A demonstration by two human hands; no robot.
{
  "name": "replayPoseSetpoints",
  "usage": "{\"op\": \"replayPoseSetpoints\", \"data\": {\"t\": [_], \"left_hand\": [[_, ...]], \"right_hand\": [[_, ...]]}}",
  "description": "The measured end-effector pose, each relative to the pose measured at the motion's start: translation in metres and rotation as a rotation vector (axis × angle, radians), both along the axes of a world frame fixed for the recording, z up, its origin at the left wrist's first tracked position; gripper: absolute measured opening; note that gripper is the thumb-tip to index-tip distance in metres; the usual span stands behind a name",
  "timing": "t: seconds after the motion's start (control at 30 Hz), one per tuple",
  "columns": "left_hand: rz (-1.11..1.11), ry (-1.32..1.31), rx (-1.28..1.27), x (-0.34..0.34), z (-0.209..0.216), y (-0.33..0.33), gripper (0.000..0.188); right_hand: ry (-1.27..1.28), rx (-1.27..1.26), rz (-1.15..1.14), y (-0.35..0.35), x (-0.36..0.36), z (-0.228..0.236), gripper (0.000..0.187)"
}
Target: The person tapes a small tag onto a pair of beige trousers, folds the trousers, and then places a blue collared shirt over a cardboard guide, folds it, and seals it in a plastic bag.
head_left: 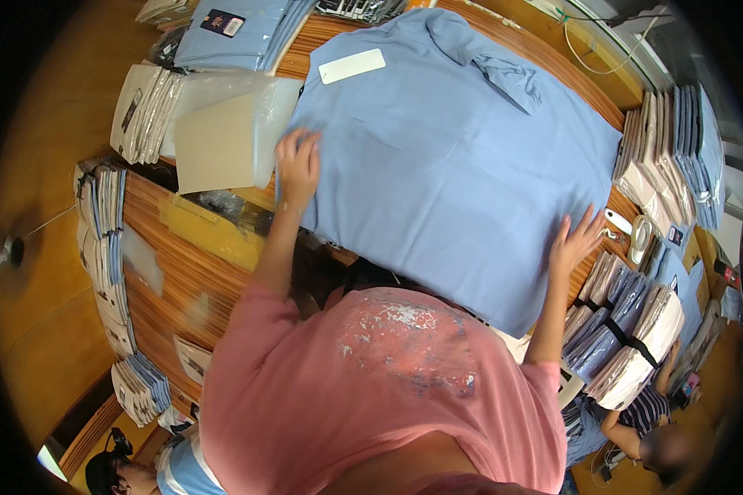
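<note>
A light blue shirt lies spread across the wooden table before me, its collar end at the far side. A blank white card tag rests on its far left part. My left hand is at the shirt's left edge, fingers apart and slightly bent, with nothing visibly gripped. On the opposite side, my right hand lies with spread fingers over the shirt's near right edge. Just beyond the right hand are a white-handled tool and a pale looped item.
A beige card sheet and clear plastic bags lie left of the shirt. Packed shirts stand in stacks at the left, right and near right. A folded blue shirt sits far left. Two people are at the lower corners.
</note>
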State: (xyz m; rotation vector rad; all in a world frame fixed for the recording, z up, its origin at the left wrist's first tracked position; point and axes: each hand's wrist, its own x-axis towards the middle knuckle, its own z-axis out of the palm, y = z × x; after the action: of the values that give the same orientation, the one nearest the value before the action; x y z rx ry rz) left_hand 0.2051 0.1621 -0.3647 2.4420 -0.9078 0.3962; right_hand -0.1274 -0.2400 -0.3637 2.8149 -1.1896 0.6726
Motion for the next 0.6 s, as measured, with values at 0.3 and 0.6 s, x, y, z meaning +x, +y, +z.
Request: {"op": "replayPoseSetpoints", "data": {"t": [0.3, 0.6], "left_hand": [[0.394, 0.131, -0.007, -0.008, -0.013, 0.062, 0.016], [0.329, 0.041, 0.106, 0.007, -0.01, 0.07, 0.017]], "right_hand": [[0.198, 0.193, -0.026, -0.01, -0.06, -0.021, 0.053], [0.189, 0.176, -0.05, 0.001, -0.075, -0.028, 0.055]]}}
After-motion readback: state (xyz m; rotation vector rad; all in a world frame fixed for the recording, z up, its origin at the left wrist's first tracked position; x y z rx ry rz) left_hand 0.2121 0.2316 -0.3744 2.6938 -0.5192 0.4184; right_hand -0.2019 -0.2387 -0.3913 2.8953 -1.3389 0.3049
